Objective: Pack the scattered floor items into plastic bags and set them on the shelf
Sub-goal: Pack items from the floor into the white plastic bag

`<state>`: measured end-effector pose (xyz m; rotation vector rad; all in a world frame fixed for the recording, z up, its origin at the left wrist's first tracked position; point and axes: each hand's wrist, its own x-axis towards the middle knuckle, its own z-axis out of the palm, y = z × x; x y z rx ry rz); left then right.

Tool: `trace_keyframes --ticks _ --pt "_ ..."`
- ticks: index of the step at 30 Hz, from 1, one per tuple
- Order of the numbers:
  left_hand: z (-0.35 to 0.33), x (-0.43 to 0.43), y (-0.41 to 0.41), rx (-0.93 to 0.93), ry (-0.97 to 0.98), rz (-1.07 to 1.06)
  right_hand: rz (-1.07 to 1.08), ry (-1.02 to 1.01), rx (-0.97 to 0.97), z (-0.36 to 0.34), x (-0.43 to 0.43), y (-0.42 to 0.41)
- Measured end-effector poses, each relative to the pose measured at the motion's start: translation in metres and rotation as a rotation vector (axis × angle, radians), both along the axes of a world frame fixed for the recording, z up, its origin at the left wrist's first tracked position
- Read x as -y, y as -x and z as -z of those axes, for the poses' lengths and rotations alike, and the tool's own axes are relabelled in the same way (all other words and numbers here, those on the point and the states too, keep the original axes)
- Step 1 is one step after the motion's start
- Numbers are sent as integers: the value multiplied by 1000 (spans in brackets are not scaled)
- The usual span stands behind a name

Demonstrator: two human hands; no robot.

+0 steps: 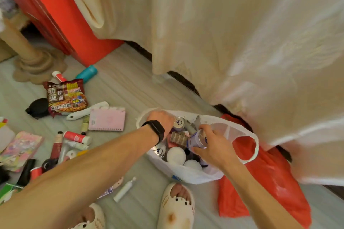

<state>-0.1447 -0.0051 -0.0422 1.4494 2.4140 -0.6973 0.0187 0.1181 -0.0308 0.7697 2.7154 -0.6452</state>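
A white plastic bag (188, 174) lies open on the floor, holding cans, white round things and small boxes. My left hand (162, 120), with a black watch on its wrist, grips the bag's left rim and holds it open. Over the bag's mouth my right hand (214, 147) holds a silver drink can (197, 139), tilted on its side. A red plastic bag (264, 182) lies flat under and to the right of the white one. Scattered items lie to the left: a noodle packet (66, 95), a pink notebook (107, 119), a red-and-white tube (77, 137).
Cream curtains (223, 33) hang close behind the bags. A red box (55, 11) and a beige stand's base (35, 65) are at the far left. A teal bottle (87, 73), a white brush (87, 110) and a small white tube (124, 189) lie on the floor. My slippered feet (176, 206) stand near the bag.
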Motion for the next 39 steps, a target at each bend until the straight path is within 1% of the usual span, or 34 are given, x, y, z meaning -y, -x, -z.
trace_keyframes --ticks 3,5,9,12,13,15,17,18,19,20,22,23,24,26,28,31,33,36,39 --pt "22 -8 -3 26 83 -58 21 26 0 5 -3 -2" --pt "35 -11 -3 83 118 -85 33 25 -4 5 -6 -3" --pt "43 11 9 271 -22 -132 58 59 -28 1 -12 -7" --pt "36 26 19 392 -90 -92 53 64 -34 -1 -14 -5" --pt "29 27 23 385 -115 -60 50 68 -45 -2 -13 -4" --pt "11 28 32 273 -207 10 40 79 -83 -7 -7 2" --pt "-4 37 39 150 -370 0 26 107 -117 -10 2 11" --pt "-7 45 41 114 -420 -58 29 139 -129 -12 7 16" --pt "-6 53 43 106 -411 -146 36 178 -142 -13 14 22" --pt "-4 62 45 124 -359 -262 46 215 -153 -13 20 27" --pt "5 74 50 207 -194 -498 50 259 -167 -13 35 39" --pt "10 77 54 281 -142 -590 47 268 -170 -12 41 45" --pt "13 80 58 357 -136 -652 45 273 -172 -11 47 50" --pt "14 82 64 453 -219 -699 39 281 -168 -9 57 60" --pt "11 83 68 500 -304 -720 33 291 -162 -4 64 69" --pt "4 85 73 597 -375 -756 36 338 -174 5 76 84" --pt "0 89 77 566 -390 -720 26 333 -184 12 85 99" --pt "-10 93 87 413 -428 -625 -44 264 -176 27 98 118" --pt "-16 95 93 370 -480 -610 -200 86 -50 43 104 125"
